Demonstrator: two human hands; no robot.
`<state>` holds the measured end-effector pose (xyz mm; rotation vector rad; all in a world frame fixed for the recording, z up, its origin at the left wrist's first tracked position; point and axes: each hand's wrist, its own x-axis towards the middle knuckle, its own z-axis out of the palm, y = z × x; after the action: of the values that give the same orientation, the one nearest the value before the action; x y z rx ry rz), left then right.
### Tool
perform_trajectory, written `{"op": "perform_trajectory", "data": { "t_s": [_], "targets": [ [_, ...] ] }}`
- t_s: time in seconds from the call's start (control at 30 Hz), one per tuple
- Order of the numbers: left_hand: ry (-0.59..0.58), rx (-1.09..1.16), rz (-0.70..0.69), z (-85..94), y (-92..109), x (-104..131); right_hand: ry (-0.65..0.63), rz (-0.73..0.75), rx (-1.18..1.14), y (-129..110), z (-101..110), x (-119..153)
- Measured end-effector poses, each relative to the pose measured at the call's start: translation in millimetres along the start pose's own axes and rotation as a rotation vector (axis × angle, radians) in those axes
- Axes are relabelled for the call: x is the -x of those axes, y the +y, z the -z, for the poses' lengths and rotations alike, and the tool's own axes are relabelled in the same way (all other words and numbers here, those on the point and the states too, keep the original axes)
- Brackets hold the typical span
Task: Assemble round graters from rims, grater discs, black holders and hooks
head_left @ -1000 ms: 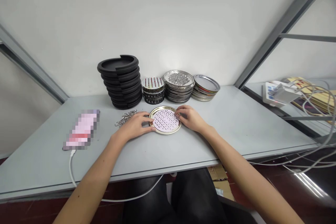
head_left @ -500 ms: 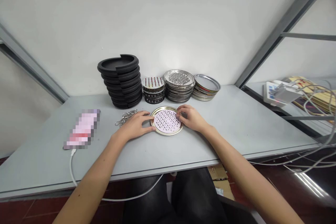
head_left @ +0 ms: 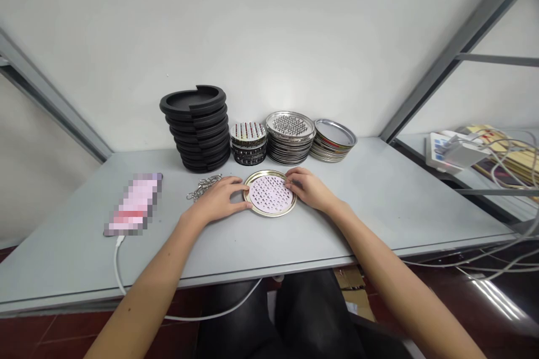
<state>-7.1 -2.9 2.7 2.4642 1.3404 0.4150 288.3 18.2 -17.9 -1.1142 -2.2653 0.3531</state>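
Observation:
A round grater plate (head_left: 270, 194) lies flat on the table, with a pale pink perforated face inside a gold-coloured metal rim. My left hand (head_left: 221, 198) holds the rim from the left, thumb at the near side and fingers a little farther back. From the right, my right hand (head_left: 309, 188) grips the opposite edge with its fingers bent and close together. Part of the rim is hidden under these fingers. A small heap of metal clips or rings (head_left: 204, 185) lies just behind my left hand.
Along the wall stand a tall stack of black notched round trays (head_left: 200, 134), small grater discs (head_left: 248, 143), silver grater plates (head_left: 290, 140) and round metal rims or lids (head_left: 334, 140). A blurred-out phone (head_left: 133, 205) charges at left. A power strip with cables (head_left: 448, 151) is at right.
The view has shifted slightly, so things sit a little farther right. Both hands keep the same hold on the grater plate.

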Motion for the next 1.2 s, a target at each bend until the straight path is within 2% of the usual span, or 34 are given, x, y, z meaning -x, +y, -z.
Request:
{"op": "perform_trajectory", "data": {
  "t_s": [0.23,0.83,1.2],
  "targets": [
    [0.002,0.015,-0.018,-1.1,-2.2,-0.6,0.000,0.071,-0.009,-3.4,1.9,-1.0],
    [-0.027,-0.028,-0.004,1.7,2.1,2.6,-0.039,0.072,-0.027,-3.8,9.6,1.6],
    [-0.008,0.005,-0.037,2.7,3.7,1.8,-0.037,0.096,-0.021,-2.9,5.6,1.0]
  ]
}}
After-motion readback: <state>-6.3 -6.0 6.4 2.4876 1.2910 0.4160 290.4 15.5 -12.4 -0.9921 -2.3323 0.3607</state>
